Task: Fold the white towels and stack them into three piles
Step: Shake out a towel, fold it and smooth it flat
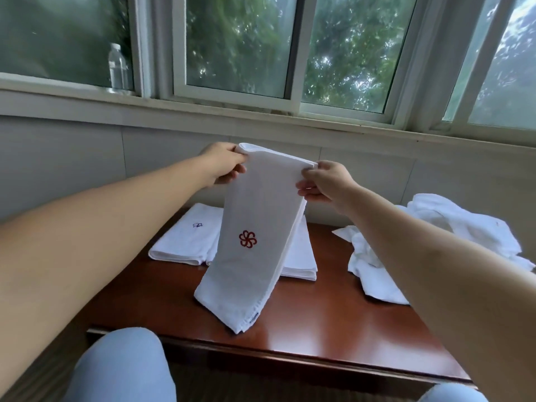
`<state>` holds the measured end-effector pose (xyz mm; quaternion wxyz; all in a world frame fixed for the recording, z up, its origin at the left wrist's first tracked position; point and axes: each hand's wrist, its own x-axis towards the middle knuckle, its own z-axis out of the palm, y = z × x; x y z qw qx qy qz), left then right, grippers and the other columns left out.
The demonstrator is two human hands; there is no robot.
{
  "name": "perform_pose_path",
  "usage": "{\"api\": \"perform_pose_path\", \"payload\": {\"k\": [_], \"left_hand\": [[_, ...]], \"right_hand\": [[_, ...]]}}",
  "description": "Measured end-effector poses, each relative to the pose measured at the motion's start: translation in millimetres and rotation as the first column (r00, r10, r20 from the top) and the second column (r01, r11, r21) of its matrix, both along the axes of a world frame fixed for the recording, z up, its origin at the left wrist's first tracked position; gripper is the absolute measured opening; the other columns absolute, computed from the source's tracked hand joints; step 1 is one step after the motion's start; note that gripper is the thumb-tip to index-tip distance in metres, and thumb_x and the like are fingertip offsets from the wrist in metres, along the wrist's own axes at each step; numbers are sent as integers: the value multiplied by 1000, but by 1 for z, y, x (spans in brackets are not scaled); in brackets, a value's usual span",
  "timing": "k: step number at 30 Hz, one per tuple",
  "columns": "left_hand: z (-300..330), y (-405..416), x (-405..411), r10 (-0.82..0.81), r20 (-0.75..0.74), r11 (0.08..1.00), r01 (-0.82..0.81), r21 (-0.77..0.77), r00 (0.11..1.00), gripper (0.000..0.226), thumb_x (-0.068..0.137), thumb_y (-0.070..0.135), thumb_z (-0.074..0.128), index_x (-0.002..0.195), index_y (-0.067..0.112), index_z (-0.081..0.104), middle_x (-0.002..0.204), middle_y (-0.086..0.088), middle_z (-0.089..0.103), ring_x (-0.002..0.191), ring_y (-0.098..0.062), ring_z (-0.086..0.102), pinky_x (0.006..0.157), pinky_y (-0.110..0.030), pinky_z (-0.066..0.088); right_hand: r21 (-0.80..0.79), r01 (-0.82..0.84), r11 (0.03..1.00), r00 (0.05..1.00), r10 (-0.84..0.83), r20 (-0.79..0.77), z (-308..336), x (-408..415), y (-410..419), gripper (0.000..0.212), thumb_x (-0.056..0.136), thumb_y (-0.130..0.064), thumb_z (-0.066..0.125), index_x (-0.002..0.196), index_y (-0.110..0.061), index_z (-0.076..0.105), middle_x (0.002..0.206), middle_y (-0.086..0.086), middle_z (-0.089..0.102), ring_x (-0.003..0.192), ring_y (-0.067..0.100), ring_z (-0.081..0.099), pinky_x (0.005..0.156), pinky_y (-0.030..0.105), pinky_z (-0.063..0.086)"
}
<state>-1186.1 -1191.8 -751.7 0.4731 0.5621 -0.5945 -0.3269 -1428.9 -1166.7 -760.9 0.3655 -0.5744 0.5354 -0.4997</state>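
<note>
- Head view: left hand and right hand each pinch a top corner of a white towel with a red flower emblem.
- Its lower end rests on the desk.
- Folded towels lie behind it; an unfolded heap lies to its right.

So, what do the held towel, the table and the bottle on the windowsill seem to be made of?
Held towel: soft woven cloth, probably cotton; it drapes and has a stitched hem and a red embroidered emblem.
Table: dark red-brown wood or veneer, glossy; it reflects light.
Bottle: clear, likely plastic.
</note>
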Motion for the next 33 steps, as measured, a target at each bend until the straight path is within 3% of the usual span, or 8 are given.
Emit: {"api": "perform_pose_path", "payload": {"k": [4,10,16,23,33], "left_hand": [[5,5,16,-17,-182,999,11,-36,983,10,101,22,61,92,26,61,85,-1,78,63,-10,68,51,-15,47],[6,-12,33,-27,-322,989,-22,-146,946,8,102,19,59,101,27,63,98,-3,79,91,-17,72,83,-33,59],[-4,-43,38,-31,-407,978,-56,-200,913,10,101,19,60,108,26,63,99,-2,79,88,-14,71,85,-34,60],[-34,-107,39,-22,-457,979,-72,-188,889,11,103,16,56,107,23,63,107,-2,77,94,-15,71,81,-29,62],[-72,-230,35,25,-460,994,-73,-87,888,12,104,17,55,112,23,62,109,-4,77,103,-21,72,87,-36,62]], "right_hand": [[-32,-57,998,987,61,148,7,21,-7,10,98,-16,68,104,-13,60,94,11,78,79,20,75,74,29,64],[-111,-72,991,964,98,249,13,47,-30,12,96,-10,69,102,-14,60,110,17,75,90,22,70,91,35,60],[-185,-34,982,949,90,302,7,64,-67,18,95,-3,67,93,-17,56,89,9,72,78,17,65,86,29,59],[-192,-8,981,956,64,286,-18,74,-136,16,96,-3,65,93,-17,58,97,11,70,85,20,63,85,28,58],[-152,79,985,973,-44,226,-57,81,-267,13,98,-5,58,92,-16,55,92,11,68,77,19,58,66,23,52]]}}
